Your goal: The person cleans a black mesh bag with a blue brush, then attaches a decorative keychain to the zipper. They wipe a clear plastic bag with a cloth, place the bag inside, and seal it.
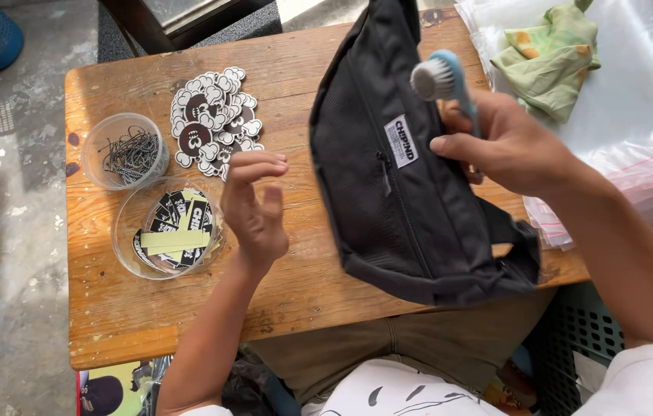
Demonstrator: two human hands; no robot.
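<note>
two hands, right hand (pixel 508 146) clenching brush (pixel 442 77) and upright black bag (pixel 403 177), bristles facing left, left hand (pixel 253 208) released

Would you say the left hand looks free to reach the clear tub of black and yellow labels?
Probably yes: the left hand is open and empty, just right of the tub, with bare wooden table around and nothing between them.
</note>
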